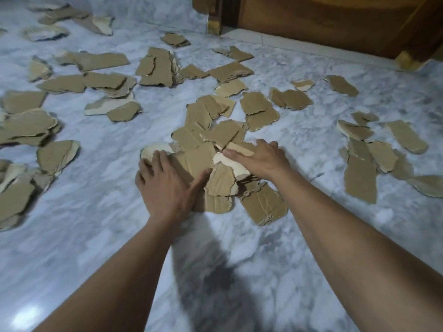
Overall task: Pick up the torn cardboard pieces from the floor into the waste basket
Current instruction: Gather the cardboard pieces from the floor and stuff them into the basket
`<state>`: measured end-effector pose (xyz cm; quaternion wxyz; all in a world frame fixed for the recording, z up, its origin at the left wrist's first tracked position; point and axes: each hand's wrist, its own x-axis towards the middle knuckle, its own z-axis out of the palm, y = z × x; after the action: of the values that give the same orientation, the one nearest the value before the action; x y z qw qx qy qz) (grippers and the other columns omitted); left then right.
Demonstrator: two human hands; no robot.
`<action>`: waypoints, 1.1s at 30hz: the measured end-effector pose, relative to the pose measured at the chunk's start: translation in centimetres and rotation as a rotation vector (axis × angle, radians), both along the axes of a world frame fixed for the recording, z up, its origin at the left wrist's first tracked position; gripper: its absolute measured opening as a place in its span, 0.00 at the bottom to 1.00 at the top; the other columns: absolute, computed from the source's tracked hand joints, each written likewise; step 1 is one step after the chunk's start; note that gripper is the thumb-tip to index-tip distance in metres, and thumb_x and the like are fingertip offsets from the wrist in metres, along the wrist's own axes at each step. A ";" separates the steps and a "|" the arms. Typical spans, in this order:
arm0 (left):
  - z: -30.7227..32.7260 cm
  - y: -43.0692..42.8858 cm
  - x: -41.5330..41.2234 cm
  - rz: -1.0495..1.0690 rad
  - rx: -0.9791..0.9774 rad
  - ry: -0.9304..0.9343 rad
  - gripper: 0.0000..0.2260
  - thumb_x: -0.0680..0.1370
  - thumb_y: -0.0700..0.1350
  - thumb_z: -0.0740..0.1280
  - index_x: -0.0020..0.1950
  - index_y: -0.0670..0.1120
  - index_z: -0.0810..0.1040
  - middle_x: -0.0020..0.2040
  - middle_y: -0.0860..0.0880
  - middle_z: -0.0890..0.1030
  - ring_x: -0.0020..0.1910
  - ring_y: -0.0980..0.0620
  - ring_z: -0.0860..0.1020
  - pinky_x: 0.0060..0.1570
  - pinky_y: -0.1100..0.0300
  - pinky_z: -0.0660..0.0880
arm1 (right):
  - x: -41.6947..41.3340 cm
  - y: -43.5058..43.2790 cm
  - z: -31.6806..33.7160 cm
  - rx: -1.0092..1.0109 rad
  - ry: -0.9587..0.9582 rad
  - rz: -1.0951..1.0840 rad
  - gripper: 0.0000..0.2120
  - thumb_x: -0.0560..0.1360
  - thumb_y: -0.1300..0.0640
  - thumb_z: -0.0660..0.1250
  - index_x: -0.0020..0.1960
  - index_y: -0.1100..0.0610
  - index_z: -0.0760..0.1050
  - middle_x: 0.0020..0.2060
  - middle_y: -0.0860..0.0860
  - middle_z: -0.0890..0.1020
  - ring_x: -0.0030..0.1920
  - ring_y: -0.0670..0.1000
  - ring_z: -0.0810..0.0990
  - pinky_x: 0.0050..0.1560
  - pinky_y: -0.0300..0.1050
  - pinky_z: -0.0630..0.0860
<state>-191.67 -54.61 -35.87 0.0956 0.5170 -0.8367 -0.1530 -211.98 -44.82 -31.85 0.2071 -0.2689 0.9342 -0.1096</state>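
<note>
The left hand's fingers [153, 164] lie spread and nearly flat on the near-left side of a heap of torn brown corrugated cardboard pieces [215, 173], the thumb pressing in against a curled piece at its middle. The right hand's fingers [261, 146] are likewise splayed, laid over the far-right side of the same heap, with the thumb resting on a scrap turned pale side up. Neither hand has closed around anything; both are open, palms down, bracketing the pile from opposite sides. That placement reads as a gathering move: pressing inward from two sides should bunch the loose scraps into one handful instead of taking them singly.

The left hand [165, 188] and right hand [266, 159] thus have the heap directly between and beneath them, touching it. Beyond the heap, many more torn cardboard scraps [105, 61] lie scattered over the grey-white marbled floor [96, 236], towards its far left, its left side and the right side. A dark wooden piece of furniture [335, 20] stands at the far right corner. The waste basket is not in view, so most of the job seems to remain.
</note>
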 end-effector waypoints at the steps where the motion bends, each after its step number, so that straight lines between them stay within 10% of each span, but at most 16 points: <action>1: -0.1 0.1 0.0 -0.011 -0.047 0.045 0.49 0.70 0.80 0.52 0.78 0.45 0.62 0.77 0.44 0.66 0.76 0.38 0.59 0.71 0.39 0.60 | 0.1 0.1 0.3 -0.023 -0.047 0.020 0.64 0.51 0.13 0.59 0.76 0.52 0.63 0.71 0.59 0.69 0.68 0.63 0.70 0.63 0.59 0.71; 5: -0.1 0.0 0.0 -0.024 -0.086 0.199 0.34 0.77 0.72 0.50 0.71 0.50 0.72 0.69 0.46 0.74 0.68 0.41 0.66 0.65 0.41 0.62 | -0.3 0.7 1.9 -0.102 -0.260 0.046 0.50 0.54 0.23 0.74 0.67 0.51 0.70 0.66 0.49 0.75 0.59 0.52 0.76 0.46 0.47 0.70; 9: 0.8 -0.8 0.0 0.051 -0.057 0.032 0.51 0.66 0.81 0.58 0.77 0.47 0.59 0.71 0.40 0.67 0.71 0.36 0.64 0.67 0.40 0.62 | 0.4 1.3 1.3 -0.173 -0.281 0.015 0.35 0.63 0.36 0.79 0.57 0.53 0.68 0.49 0.47 0.74 0.52 0.51 0.74 0.36 0.44 0.66; 13: 2.3 -2.8 0.4 0.098 0.107 0.003 0.52 0.64 0.78 0.66 0.75 0.44 0.61 0.69 0.38 0.68 0.67 0.33 0.67 0.61 0.38 0.67 | 1.2 2.1 0.6 -0.280 -0.313 -0.083 0.42 0.64 0.39 0.80 0.69 0.57 0.68 0.62 0.50 0.74 0.63 0.54 0.74 0.50 0.47 0.70; 17: 2.8 -2.8 0.5 0.141 0.290 0.129 0.35 0.69 0.69 0.72 0.59 0.41 0.74 0.58 0.39 0.77 0.61 0.35 0.75 0.54 0.46 0.74 | 3.6 1.9 0.7 -0.304 -0.397 -0.105 0.28 0.70 0.39 0.75 0.57 0.51 0.64 0.45 0.44 0.68 0.46 0.48 0.70 0.38 0.46 0.65; 20: 2.8 -1.9 0.2 0.126 0.327 0.217 0.25 0.79 0.63 0.64 0.51 0.40 0.80 0.50 0.39 0.82 0.55 0.36 0.78 0.47 0.50 0.70 | 6.2 1.7 0.4 -0.386 -0.409 -0.134 0.24 0.74 0.38 0.68 0.61 0.49 0.64 0.55 0.46 0.71 0.53 0.50 0.72 0.47 0.48 0.68; 23: 3.1 -0.4 0.0 0.138 0.393 0.325 0.25 0.83 0.64 0.54 0.55 0.41 0.71 0.50 0.44 0.77 0.51 0.41 0.75 0.47 0.52 0.65 | 8.4 1.8 0.3 -0.459 -0.368 -0.137 0.24 0.74 0.35 0.67 0.63 0.45 0.65 0.56 0.45 0.71 0.54 0.50 0.73 0.53 0.49 0.71; 27: 3.0 2.2 1.6 0.022 0.413 0.307 0.27 0.74 0.71 0.65 0.58 0.48 0.75 0.49 0.50 0.79 0.48 0.46 0.76 0.45 0.54 0.69 | 11.2 2.6 0.1 -0.407 -0.150 -0.056 0.17 0.81 0.37 0.55 0.63 0.46 0.68 0.52 0.46 0.76 0.47 0.50 0.77 0.41 0.48 0.72; 33: 3.3 5.9 2.9 -0.035 0.461 0.577 0.22 0.71 0.66 0.71 0.54 0.52 0.81 0.47 0.52 0.84 0.47 0.49 0.81 0.46 0.53 0.77 | 12.2 6.4 -0.6 -0.327 0.045 -0.021 0.19 0.83 0.41 0.55 0.68 0.49 0.68 0.65 0.54 0.76 0.63 0.59 0.74 0.54 0.55 0.75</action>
<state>-188.74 -48.75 -32.56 0.2059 0.4462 -0.7277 -0.4785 -199.83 -38.40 -32.46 0.1384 -0.2916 0.9111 -0.2565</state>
